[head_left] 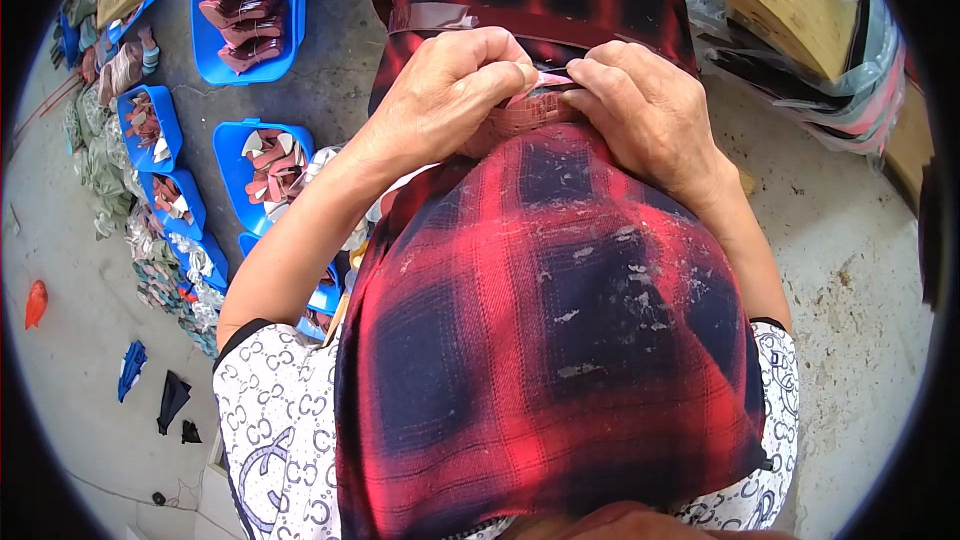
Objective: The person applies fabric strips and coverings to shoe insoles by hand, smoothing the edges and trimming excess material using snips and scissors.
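Observation:
My left hand [448, 90] and my right hand [648, 110] are close together in front of my waist, fingers bent and pinched. Between them is a reddish-brown textured piece [527, 118], like leather with a pattern. My left thumb and forefinger close on its pale upper edge. A thin dark edge or thread runs towards my right fingertips, which pinch at the piece's other side. The fingers partly hide the piece. Beneath lies my red-and-black plaid apron [500, 240], with a glossy maroon strip [560, 28] across it just beyond my hands.
At left on the floor, a blue bin [203, 50] holds stacked maroon pieces. Another blue bin [222, 155] has mixed maroon and white pieces, near several smaller bins and bagged bundles [100, 160]. Curved wooden table edges [770, 0] stand ahead; plastic-wrapped sheets [850, 110] hang at right.

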The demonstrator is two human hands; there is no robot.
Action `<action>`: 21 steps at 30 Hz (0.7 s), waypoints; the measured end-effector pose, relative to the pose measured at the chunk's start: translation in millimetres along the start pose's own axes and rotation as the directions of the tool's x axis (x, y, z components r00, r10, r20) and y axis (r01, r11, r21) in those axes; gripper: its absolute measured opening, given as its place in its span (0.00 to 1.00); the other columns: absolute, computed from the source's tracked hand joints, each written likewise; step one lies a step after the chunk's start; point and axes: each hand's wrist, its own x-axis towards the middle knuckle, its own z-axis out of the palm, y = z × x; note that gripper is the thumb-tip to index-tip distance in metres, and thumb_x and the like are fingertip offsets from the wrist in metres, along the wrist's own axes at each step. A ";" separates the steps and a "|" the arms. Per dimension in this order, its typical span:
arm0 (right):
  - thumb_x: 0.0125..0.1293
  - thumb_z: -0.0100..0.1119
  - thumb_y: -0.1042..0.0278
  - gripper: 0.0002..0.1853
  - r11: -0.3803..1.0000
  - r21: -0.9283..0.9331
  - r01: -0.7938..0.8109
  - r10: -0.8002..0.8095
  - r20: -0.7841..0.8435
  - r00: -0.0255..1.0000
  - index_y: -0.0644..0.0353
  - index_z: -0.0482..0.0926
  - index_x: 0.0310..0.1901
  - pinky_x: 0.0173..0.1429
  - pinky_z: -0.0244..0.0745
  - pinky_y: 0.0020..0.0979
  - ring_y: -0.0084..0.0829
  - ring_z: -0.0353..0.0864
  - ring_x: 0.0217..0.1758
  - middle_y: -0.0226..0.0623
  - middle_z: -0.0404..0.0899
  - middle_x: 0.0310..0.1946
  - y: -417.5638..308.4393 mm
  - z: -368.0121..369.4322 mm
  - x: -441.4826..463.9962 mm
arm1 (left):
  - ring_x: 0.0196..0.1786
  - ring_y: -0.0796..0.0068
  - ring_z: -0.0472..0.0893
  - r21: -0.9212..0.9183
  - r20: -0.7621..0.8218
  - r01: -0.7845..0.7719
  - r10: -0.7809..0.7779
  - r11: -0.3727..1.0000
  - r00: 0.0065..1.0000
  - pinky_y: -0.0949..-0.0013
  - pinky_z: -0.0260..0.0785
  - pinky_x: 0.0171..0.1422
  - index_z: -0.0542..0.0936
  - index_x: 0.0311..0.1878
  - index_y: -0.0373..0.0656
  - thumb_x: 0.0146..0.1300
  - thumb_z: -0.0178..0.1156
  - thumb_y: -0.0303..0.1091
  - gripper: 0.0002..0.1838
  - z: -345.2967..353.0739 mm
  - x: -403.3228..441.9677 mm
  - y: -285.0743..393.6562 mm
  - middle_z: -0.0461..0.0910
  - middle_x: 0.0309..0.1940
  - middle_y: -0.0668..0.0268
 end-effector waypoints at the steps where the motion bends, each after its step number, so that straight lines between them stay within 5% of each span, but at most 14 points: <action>1: 0.56 0.62 0.70 0.10 1.000 0.010 0.014 -0.014 0.004 1.000 0.60 0.75 0.40 0.35 0.77 0.32 0.34 0.79 0.32 0.35 0.76 0.32 1.7 0.3 -0.3 | 0.36 0.85 0.71 0.001 0.001 -0.001 0.001 1.000 1.000 0.77 0.65 0.43 0.78 0.35 0.37 0.68 0.55 0.35 0.11 0.3 -0.1 -0.2 0.75 0.30 0.73; 19: 0.57 0.66 0.66 0.14 0.981 0.144 0.126 -0.135 0.057 0.989 0.59 0.77 0.44 0.40 0.79 0.34 0.37 0.82 0.37 0.38 0.79 0.39 15.7 4.3 -9.9 | 0.35 0.85 0.71 0.016 0.031 -0.010 0.010 1.000 0.999 0.77 0.64 0.42 0.77 0.35 0.37 0.67 0.54 0.35 0.11 1.6 4.3 -4.2 0.74 0.29 0.74; 21: 0.56 0.68 0.67 0.16 0.971 0.234 0.042 -0.057 0.060 0.997 0.59 0.77 0.44 0.40 0.79 0.34 0.37 0.82 0.37 0.38 0.79 0.38 14.6 2.3 -9.6 | 0.35 0.85 0.71 0.020 0.038 -0.009 0.009 1.000 0.999 0.77 0.64 0.41 0.78 0.35 0.37 0.67 0.54 0.35 0.11 1.3 4.5 -2.0 0.75 0.29 0.74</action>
